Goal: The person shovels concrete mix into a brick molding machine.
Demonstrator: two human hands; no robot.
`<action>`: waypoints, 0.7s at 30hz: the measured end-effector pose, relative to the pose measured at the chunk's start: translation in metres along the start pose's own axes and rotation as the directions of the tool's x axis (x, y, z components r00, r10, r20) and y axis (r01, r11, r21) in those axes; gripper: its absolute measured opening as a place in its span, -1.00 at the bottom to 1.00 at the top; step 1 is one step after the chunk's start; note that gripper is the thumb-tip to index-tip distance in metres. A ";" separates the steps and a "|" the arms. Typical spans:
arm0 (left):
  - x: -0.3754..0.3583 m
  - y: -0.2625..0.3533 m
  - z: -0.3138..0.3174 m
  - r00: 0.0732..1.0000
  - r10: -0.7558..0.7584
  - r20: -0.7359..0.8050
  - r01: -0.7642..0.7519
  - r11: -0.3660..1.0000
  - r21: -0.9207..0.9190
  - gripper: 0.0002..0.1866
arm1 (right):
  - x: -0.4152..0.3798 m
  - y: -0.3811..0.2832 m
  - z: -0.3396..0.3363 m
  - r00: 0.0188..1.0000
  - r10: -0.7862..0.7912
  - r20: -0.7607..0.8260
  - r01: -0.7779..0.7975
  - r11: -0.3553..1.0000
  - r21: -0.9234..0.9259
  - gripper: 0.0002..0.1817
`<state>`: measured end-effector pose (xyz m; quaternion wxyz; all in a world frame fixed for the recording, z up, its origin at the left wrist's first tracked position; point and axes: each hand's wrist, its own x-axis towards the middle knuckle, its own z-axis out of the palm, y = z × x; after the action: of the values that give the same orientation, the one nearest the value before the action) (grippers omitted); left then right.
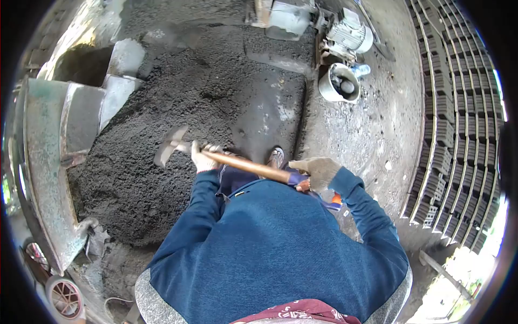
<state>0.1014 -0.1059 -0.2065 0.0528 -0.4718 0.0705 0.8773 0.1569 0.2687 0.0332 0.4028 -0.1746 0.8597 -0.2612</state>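
A hoe (245, 163) with a wooden handle lies across the front of my body. Its grey metal head (171, 146) is at the left, over dark, crumbly material, and looks slightly blurred. My left hand (205, 157), in a pale glove, is closed round the handle just behind the head. At the other end, my right hand (317, 173) wears a tan glove and grips the handle by its purple-wrapped end. One finger or thumb of that hand stretches along above the wood. Below the handle, a sandalled foot (275, 156) shows.
A heap of dark, damp mix (145, 183) spreads ahead and left, beside a metal-sided machine (48, 156). A bucket (340, 83), a bottle (361, 70) and a motor (350, 35) stand at front right. Racks of grey blocks (453, 119) line the right. A wheel (65, 297) shows lower left.
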 end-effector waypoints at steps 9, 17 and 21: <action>-0.016 -0.036 -0.095 0.911 0.264 -0.316 -0.206 0.957 0.204 -0.54 | -0.074 0.067 0.002 0.931 0.084 -0.356 -0.062 0.995 0.074 -0.34; -0.051 -0.049 -0.062 0.913 0.341 -0.224 -0.304 0.935 0.186 -0.52 | -0.070 0.107 -0.029 0.859 -0.025 -0.511 0.110 0.985 0.137 -0.37; -0.057 -0.038 -0.043 0.837 0.509 -0.202 -0.445 0.847 0.291 -0.53 | -0.053 0.124 -0.014 0.828 -0.072 -0.556 0.133 0.989 0.070 -0.39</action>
<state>0.1742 -0.0769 -0.1851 -0.1243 -0.5449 0.2952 0.7749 0.1678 0.3991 -0.0005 0.1322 -0.1163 0.9134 -0.3669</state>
